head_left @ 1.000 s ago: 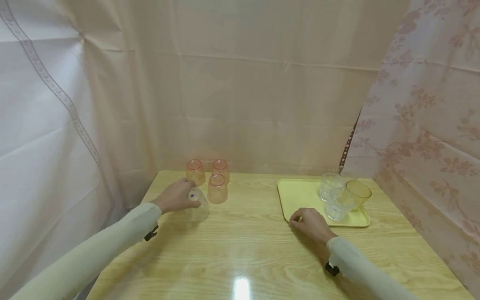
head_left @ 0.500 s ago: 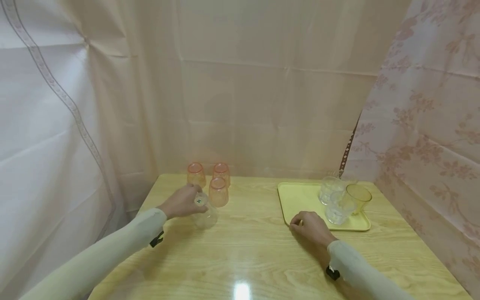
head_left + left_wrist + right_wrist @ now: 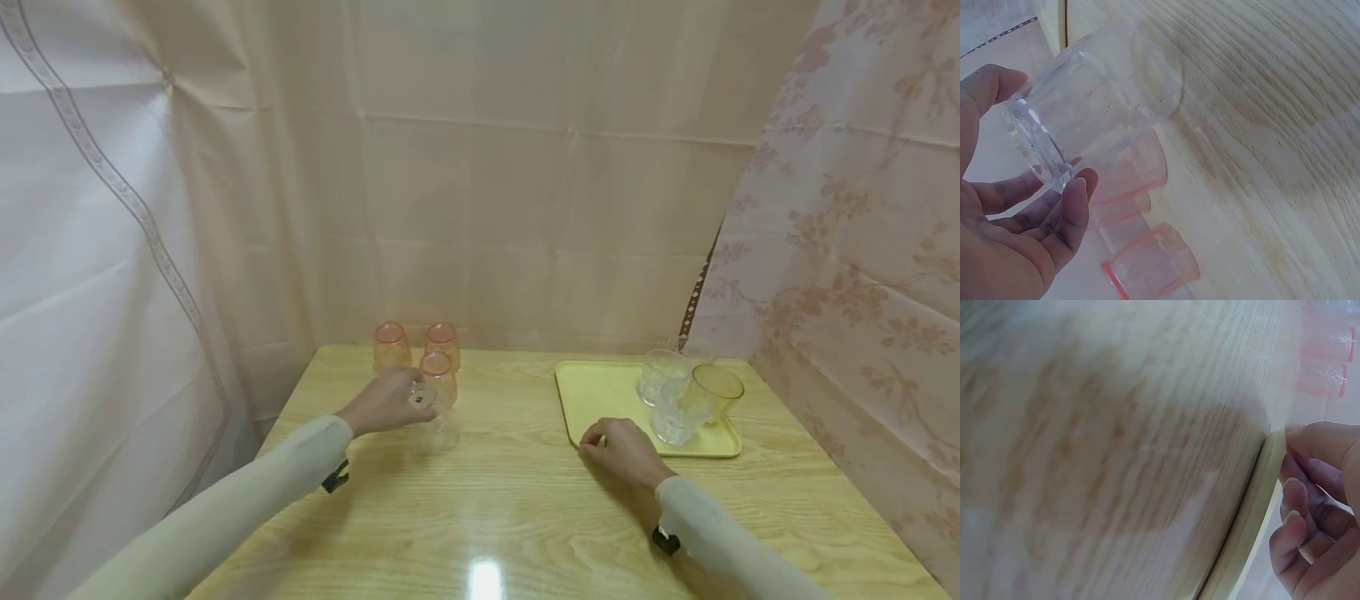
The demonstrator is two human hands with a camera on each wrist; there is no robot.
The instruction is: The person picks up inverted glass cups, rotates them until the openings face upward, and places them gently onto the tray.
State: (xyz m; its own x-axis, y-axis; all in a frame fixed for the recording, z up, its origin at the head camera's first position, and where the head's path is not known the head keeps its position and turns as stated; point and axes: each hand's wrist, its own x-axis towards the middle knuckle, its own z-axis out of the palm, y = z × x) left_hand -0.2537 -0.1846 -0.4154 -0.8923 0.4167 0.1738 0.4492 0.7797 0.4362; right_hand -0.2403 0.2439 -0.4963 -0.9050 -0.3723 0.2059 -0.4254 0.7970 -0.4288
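Note:
My left hand grips a clear cup by its thick base, thumb on one side and fingers on the other. The cup is upside down, mouth toward the table; whether its rim touches the wood I cannot tell. Just beyond stand three pink cups, also upside down: one at the left, one at the back right and a nearer one, partly behind my hand and the clear cup. My right hand pinches the near left corner of a yellow tray between thumb and curled fingers.
On the tray's right side stand a yellow cup and clear cups, a rear one and a front one, mouths up and close together. Curtains hang behind the wooden table and along both sides.
My left hand has moved to the right with the clear cup, which now overlaps the nearest pink cup in the head view. My right hand stays at the tray's corner.

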